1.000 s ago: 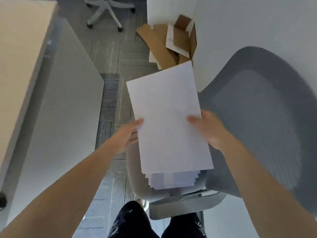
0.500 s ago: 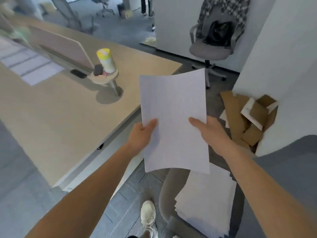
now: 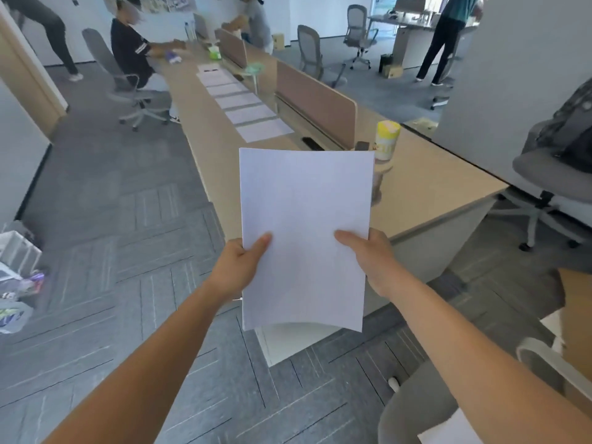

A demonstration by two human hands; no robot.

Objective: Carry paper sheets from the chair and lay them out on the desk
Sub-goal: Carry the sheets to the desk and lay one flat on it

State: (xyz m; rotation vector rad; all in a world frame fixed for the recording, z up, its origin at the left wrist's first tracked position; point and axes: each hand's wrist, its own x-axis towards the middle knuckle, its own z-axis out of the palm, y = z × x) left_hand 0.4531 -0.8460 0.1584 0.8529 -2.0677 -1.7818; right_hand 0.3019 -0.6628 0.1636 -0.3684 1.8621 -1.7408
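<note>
Paper (image 3: 306,232) fills the middle of the view, a white sheet held up in the air in both hands, its top edge toward the desk (image 3: 426,184) and its bottom edge curling slightly over the grey carpet (image 3: 128,283). Whether it is one sheet or several pressed together cannot be told. The left hand (image 3: 238,267) pinches the sheet's left edge, thumb on the front face and fingers hidden behind; the right hand (image 3: 371,261) grips the right edge the same way, thumb lying across the front. Both forearms reach up from the bottom corners. The sheet is in front of the desk's near end, not touching it. Farther along the desk a row of sheets (image 3: 243,104) lies flat, one after another, just beside a low tan divider (image 3: 315,104) that runs down the desk's middle. A yellow-capped canister (image 3: 387,141) stands near the divider's near end, just right of the held sheet's top corner. At the lower right a grey chair (image 3: 413,418) shows in part, with a white stack (image 3: 448,432) lying on its seat at the frame's edge. A second grey chair (image 3: 551,174) stands right of the desk, with dark cloth over its back. A seated person (image 3: 134,52) works at the far end.
</note>
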